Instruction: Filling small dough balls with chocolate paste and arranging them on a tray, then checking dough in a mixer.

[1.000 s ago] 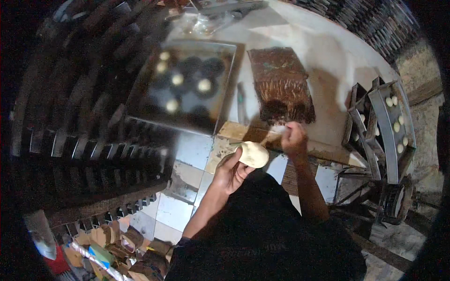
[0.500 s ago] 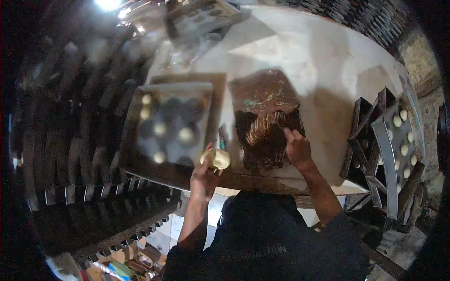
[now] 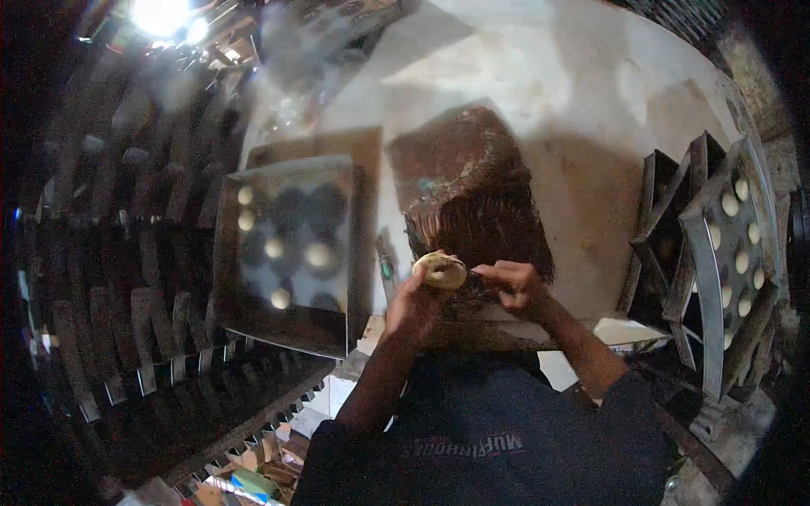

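Observation:
My left hand (image 3: 411,305) grips a pale flattened round of dough (image 3: 445,274), cupped in its fingers, with a dark patch at its middle. Close by on the right, my right hand (image 3: 519,289) is closed, thumb and finger pinched on a thin tool that points at the dough; most of the tool is hidden. Just beyond both hands lies a big slab of dark brown paste (image 3: 472,181) on the table. Its near part looks dug and ridged, while the far part is smoother and lighter.
On the left stands a metal tray (image 3: 351,253) holding several pale dough balls. A small green-marked tool (image 3: 386,268) lies between tray and paste. More metal trays (image 3: 713,295) with dough balls lean at the right edge of the pale table (image 3: 591,202). Dark stacked racks (image 3: 152,253) fill the left.
My right hand has drawn back from the paste to the dough. My left hand has moved right and up, and the dough now sits beside the right hand. The view has shifted slightly.

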Available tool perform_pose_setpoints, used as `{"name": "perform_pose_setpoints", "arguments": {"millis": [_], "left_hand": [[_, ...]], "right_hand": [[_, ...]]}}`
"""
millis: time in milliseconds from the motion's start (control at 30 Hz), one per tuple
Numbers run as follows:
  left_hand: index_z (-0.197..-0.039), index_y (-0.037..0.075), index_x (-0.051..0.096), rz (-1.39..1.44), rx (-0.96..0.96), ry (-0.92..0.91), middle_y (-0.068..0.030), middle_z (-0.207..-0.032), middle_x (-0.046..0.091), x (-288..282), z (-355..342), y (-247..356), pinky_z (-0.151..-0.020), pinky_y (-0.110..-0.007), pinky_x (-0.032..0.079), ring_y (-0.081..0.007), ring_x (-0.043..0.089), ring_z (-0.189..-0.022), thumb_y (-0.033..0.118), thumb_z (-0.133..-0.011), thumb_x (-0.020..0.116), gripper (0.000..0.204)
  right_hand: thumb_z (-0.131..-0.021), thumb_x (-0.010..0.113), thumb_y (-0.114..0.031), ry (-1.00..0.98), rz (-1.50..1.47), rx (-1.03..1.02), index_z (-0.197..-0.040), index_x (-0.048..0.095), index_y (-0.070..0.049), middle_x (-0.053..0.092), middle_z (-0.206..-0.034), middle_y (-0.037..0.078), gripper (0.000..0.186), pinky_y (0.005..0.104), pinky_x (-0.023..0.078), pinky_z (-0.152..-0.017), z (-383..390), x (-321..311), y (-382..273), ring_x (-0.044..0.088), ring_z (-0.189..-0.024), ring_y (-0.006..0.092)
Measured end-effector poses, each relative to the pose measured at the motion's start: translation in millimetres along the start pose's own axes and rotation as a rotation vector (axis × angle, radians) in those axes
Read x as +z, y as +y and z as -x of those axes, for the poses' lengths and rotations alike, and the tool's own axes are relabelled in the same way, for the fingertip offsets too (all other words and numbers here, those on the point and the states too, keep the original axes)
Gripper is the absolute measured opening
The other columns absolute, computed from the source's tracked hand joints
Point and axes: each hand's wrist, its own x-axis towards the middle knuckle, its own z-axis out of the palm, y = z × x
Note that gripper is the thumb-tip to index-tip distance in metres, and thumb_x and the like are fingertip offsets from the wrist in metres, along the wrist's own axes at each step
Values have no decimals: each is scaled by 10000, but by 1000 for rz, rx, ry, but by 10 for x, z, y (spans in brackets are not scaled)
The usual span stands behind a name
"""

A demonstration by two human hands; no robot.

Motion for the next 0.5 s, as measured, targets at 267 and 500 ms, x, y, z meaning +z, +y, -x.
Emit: {"name": "perform_pose_setpoints", "arguments": {"millis": [267,500], "left_hand": [[-1272,11,462,56,57,76,-134,-1199,552,-452,325,34,-940,-332,455,-240,557,-1092,324,-927,515,470],[-1379,-47,326,-252,373,19,-166,-1233,528,-314,1183,-47,-997,-380,376,-284,513,-1159,204,-951,492,523]], "right_hand": [[-766,645,-186,-69,697,296,-1188,593,-63,568,-900,166,442,379,523,-681,590,286,-21,607,-781,320],[-830,677,-224,130,-139,18,-1040,629,56,553,-1094,192,353,325,538,-713,115,950,-1418,634,-912,259]]}}
